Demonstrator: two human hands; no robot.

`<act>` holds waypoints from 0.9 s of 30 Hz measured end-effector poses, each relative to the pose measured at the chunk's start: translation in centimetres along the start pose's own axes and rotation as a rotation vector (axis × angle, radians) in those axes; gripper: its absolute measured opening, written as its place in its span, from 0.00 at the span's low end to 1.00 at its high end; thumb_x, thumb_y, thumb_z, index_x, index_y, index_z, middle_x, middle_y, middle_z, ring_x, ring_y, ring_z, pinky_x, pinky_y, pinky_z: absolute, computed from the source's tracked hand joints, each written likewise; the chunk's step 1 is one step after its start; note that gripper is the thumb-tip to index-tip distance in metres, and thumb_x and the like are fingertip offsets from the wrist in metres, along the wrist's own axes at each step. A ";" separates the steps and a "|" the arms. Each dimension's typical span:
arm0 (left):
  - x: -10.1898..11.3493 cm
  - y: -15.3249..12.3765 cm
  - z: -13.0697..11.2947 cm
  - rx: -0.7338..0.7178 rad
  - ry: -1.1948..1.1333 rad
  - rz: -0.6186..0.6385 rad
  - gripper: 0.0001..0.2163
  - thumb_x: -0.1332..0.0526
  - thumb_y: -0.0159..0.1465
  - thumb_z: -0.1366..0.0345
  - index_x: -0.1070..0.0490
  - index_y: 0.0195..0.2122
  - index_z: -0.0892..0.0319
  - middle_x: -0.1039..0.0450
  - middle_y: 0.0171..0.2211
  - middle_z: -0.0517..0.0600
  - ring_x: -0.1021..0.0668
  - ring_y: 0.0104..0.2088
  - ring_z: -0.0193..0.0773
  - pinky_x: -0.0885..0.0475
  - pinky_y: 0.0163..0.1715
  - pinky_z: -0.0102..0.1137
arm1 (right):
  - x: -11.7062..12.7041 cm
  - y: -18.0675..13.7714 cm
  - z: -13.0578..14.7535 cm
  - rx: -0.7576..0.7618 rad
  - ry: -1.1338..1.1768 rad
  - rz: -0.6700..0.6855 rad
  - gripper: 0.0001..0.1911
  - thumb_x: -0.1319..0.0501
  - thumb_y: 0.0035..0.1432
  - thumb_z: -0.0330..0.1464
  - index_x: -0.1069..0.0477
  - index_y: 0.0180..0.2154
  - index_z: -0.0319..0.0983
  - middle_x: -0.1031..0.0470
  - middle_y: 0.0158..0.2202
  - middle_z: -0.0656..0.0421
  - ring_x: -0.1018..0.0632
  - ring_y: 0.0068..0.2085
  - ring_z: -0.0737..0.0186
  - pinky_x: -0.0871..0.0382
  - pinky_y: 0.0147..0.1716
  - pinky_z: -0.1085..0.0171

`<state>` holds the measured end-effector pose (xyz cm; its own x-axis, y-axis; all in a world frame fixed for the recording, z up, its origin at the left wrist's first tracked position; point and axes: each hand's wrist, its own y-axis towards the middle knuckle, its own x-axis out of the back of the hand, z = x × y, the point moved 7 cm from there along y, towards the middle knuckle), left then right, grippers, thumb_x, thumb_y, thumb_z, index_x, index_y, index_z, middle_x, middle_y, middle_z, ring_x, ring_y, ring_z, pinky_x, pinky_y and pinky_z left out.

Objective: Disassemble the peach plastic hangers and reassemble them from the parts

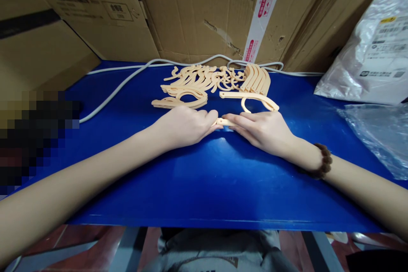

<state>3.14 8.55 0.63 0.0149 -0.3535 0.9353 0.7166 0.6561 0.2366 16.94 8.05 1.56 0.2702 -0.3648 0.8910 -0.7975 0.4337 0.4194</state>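
Note:
Both hands meet over the middle of the blue table. My left hand (188, 125) is closed, thumb and fingers pinching the left end of a beige plastic hanger piece (225, 122). From the other side, my right hand (266, 131) grips the same piece, which has a small round hole near its left end; most of it is hidden by the fingers. Just beyond the left hand lie stacked folded hangers (194, 104). A single hanger arm (248, 94) with a curved hook (244, 105) under it rests beyond the right hand.
Behind are a pile of loose hanger hooks (226, 78), more hanger arms (256, 78) and a white cable (127, 83). Cardboard boxes (197, 12) stand along the back of the blue table (204, 195). At right are a white plastic package (360, 63) and clear plastic film (379, 131).

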 end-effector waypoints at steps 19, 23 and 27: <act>-0.8 0.0 0.6 0.082 -0.337 0.133 0.21 0.55 0.75 0.50 0.34 0.33 0.58 0.29 0.21 0.47 0.28 0.21 0.38 0.44 0.23 0.29 | 0.2 0.0 -0.1 0.008 0.063 -0.028 0.18 0.50 0.75 0.37 0.25 0.53 0.38 0.21 0.30 0.60 0.24 0.29 0.68 0.44 0.26 0.66; -0.5 0.0 0.5 0.085 -0.408 0.140 0.22 0.56 0.75 0.50 0.34 0.32 0.58 0.31 0.21 0.47 0.28 0.21 0.37 0.43 0.23 0.29 | 0.2 -0.1 -0.2 -0.003 0.076 -0.024 0.17 0.49 0.74 0.36 0.25 0.54 0.38 0.21 0.30 0.60 0.23 0.30 0.67 0.42 0.27 0.66; -0.5 -0.1 0.0 0.091 -0.383 0.162 0.21 0.56 0.76 0.52 0.34 0.33 0.58 0.28 0.23 0.47 0.26 0.22 0.38 0.44 0.22 0.29 | 0.4 0.0 -0.2 -0.007 0.081 -0.022 0.14 0.48 0.72 0.33 0.24 0.48 0.39 0.18 0.34 0.60 0.21 0.33 0.66 0.40 0.29 0.66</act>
<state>3.05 8.69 0.20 -0.1506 0.0212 0.9884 0.6617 0.7449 0.0849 17.16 8.12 1.93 0.3308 -0.3070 0.8924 -0.7873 0.4316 0.4403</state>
